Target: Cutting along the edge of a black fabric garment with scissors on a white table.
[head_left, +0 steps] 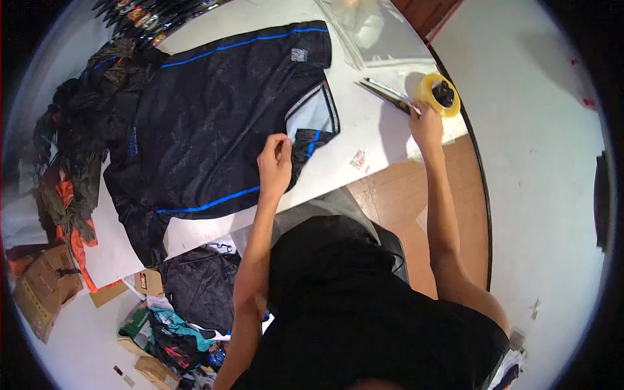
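A black polo-like shirt [208, 110] with blue piping lies spread across the white table. My left hand [275, 168] is at its hem end, fingers closed in a pinch on the cloth beside the turned-back opening, where a pale lining shows. Over at the table's right end, my right hand [427, 130] has its fingers closed around the handle end of what looks like a pair of scissors [389, 96], its slim points directed to the far left. Touching that hand's far side is a roll of yellowish clear tape [448, 96] with a black object in its core.
Clear plastic bags [374, 32] lie at the back right of the white table [344, 185]. Dark crumpled garments [71, 136] heap at the left, and black packed items [149, 16] line the far left. Below stand a cardboard box [45, 289] and piled clothes [182, 335].
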A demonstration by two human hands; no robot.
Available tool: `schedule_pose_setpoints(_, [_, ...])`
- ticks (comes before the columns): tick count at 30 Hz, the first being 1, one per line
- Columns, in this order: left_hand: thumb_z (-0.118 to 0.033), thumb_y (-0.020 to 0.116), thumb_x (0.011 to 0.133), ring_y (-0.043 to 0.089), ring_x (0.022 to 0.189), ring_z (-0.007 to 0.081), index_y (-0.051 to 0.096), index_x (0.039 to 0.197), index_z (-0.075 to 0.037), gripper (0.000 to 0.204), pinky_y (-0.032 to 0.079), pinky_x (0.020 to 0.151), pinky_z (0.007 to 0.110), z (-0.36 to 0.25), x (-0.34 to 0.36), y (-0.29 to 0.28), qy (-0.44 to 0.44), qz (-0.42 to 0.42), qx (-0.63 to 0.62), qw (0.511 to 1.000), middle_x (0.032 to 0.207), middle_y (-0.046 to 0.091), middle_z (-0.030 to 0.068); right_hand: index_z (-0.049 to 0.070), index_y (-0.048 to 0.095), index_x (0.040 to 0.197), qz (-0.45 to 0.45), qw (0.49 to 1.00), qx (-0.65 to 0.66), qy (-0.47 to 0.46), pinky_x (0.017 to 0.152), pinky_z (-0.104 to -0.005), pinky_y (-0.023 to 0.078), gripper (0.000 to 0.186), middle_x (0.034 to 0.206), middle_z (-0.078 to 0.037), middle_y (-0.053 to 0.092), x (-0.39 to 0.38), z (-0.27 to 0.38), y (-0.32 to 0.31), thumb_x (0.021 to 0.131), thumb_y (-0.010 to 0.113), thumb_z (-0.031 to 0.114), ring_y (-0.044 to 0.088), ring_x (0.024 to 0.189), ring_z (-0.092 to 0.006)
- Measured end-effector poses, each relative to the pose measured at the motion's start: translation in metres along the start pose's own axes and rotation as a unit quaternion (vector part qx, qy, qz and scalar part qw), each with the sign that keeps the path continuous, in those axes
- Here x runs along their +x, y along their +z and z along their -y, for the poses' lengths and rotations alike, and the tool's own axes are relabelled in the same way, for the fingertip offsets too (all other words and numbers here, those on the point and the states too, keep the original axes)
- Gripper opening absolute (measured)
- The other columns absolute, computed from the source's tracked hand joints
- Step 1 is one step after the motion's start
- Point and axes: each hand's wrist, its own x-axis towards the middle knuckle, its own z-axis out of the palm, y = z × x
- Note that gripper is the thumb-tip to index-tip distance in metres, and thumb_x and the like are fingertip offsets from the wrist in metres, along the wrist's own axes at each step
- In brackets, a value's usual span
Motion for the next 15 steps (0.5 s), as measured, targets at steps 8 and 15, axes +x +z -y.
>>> schedule_pose_setpoints(8, [0.005, 0.065, 0.074, 0.062, 0.072, 0.0121, 0.062, 0.092, -0.001, 0.019, 0.048, 0.059, 0.023, -0.009, -0.010, 0.004, 0.010, 0.051, -0.094, 0.994, 0.090, 0.061, 0.0080, 0.003, 0.063, 0.103, -0.010, 1.000, -0.022, 0.001, 0.079, -0.0418, 0.046, 0.031, 0.097, -0.019, 0.061, -0.045, -0.029, -0.020, 0.073, 0.053, -0.001, 0.057, 0.092, -0.0355])
schedule_pose_setpoints(15, [-0.002, 0.064, 0.075, 0.056, 0.084, 0.0279, 0.063, 0.089, -0.001, 0.014, 0.045, 0.074, 0.037, -0.029, -0.010, 0.003, 0.155, -0.051, 0.152, 0.975, 0.091, 0.057, 0.0111, 0.000, 0.061, 0.101, 0.100, 0.990, 0.097, -0.007, 0.076, -0.0368, 0.048, 0.035, 0.090, -0.017, 0.061, -0.045, -0.032, -0.036, 0.066, 0.058, -0.003, 0.060, 0.083, -0.0309])
